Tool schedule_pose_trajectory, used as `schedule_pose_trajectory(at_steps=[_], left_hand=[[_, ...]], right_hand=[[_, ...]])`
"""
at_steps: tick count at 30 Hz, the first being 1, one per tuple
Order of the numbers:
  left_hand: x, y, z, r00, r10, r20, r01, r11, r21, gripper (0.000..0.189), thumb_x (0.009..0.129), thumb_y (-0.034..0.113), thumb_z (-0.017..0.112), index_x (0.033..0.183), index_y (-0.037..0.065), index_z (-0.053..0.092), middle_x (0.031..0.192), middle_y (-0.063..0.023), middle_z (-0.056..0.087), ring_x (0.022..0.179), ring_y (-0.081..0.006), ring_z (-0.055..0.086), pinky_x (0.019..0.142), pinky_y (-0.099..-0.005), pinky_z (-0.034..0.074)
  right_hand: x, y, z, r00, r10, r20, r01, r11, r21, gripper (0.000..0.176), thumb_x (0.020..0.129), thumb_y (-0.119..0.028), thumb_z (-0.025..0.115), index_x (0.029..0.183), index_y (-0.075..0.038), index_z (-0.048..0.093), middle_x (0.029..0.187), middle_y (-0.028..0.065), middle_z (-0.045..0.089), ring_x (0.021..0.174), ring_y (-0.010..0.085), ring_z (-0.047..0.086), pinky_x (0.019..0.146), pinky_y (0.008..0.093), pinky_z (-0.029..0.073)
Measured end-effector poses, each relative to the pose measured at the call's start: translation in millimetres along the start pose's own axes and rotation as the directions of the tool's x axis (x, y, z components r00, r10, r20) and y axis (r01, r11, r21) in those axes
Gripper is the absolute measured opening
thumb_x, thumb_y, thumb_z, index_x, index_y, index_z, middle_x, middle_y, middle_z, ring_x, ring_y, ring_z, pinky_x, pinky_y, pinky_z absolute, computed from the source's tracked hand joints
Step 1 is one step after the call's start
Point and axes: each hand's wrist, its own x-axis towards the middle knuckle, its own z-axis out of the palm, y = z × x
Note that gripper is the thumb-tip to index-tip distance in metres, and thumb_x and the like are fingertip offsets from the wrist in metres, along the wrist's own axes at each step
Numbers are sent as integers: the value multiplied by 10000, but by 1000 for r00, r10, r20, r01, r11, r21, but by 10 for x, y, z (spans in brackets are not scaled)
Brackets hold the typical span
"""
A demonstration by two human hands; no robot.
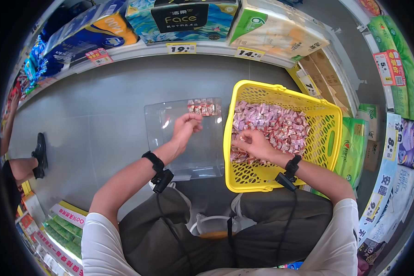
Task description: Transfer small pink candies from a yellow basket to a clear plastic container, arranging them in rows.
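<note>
Two stocked shelves [138,51], grey tiled floor [101,106] under yellow basket [325,133]

The basket [329,133] was glossy yellow plastic, the tray [170,138] clear smooth plastic, and the candies [271,122] wore shiny crinkly wrappers.

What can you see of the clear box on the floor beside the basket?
The clear box is thin see-through plastic by its look, shallow, roughly square with rounded corners, lying flat and open on the grey floor. Its right side reaches the yellow basket. One row of small red-and-white wrapped sweets lines its far wall; the floor shows through the rest. The left hand hovers over it with fingers curled; contact with the box cannot be told.
</note>
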Motion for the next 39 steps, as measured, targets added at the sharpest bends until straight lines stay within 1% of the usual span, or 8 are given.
schedule_pose_trajectory(at_steps=[1, 4, 7, 14, 16, 19, 22, 39], left_hand=[[-19, 10, -18, 999, 1, 42, 0, 1000, -21, 169, 923, 47, 538, 1054, 9, 638, 966, -73, 645, 825, -159, 640, 758, -283, 503], [-100, 87, -19, 987, -11, 159, 23, 997, -72, 113, 929, 63, 549, 1000, 32, 630, 889, -55, 633, 747, -146, 621, 696, -279, 482], [-221, 242, 39, 952, -20, 305, 60, 991, -121, 81, 943, 113, 591, 983, 53, 629, 844, -44, 637, 706, -131, 621, 646, -265, 468], [-413, 501, 147, 798, 9, 602, 123, 976, -179, 226, 939, 217, 716, 1058, 49, 623, 879, -47, 665, 763, -136, 662, 660, -271, 514], [-452, 529, 166, 762, 23, 647, 136, 971, -195, 206, 938, 189, 714, 1066, 53, 627, 922, -51, 673, 817, -144, 671, 709, -279, 534], [-486, 589, 163, 724, 29, 689, 193, 951, -243, 180, 932, 129, 711, 1078, 52, 641, 996, -65, 687, 903, -165, 686, 786, -296, 563], [-456, 600, 116, 733, 9, 680, 237, 934, -268, 179, 933, 87, 699, 1101, 44, 651, 1037, -84, 694, 946, -182, 692, 837, -308, 574], [-387, 503, 137, 712, -71, 699, 367, 886, -283, 203, 988, 75, 615, 1189, 58, 588, 1093, -86, 662, 1011, -181, 669, 931, -313, 568]], right_hand=[[-10, -16, 4, 1000, 7, -19, 0, 945, 326, 245, 915, -240, 728, 901, -11, 642, 648, 30, 601, 557, 93, 525, 521, 241, 416], [-123, -223, -130, 999, -34, -10, 33, 794, 607, 158, 978, -169, 653, 992, -15, 620, 780, 17, 605, 650, 69, 548, 554, 239, 416], [-144, -504, -29, 942, -257, -216, 335, 761, 555, 146, 961, -93, 662, 1044, 9, 598, 855, 47, 642, 645, 65, 547, 599, 231, 472], [-134, -838, 125, 930, -269, -252, 364, 772, 521, 193, 897, -34, 736, 1010, 20, 589, 918, 67, 665, 806, 92, 654, 674, 228, 519], [-57, -856, 125, 777, -521, -353, 586, 804, 103, 198, 896, -49, 745, 1002, 14, 590, 882, 65, 670, 777, 100, 665, 660, 221, 523], [-201, -1099, 195, 949, -183, -259, 301, 776, 554, 191, 901, -74, 748, 998, -4, 599, 810, 42, 660, 648, 76, 616, 558, 207, 488], [-208, -1119, 238, 965, -80, -248, 220, 760, 611, 179, 921, -107, 732, 1005, -14, 605, 769, 25, 651, 562, 50, 564, 466, 192, 434], [-188, -1095, 241, 887, -173, -428, 332, 884, 330, 123, 943, -87, 681, 1009, 10, 644, 801, 54, 716, 531, 22, 584, 415, 207, 406]])
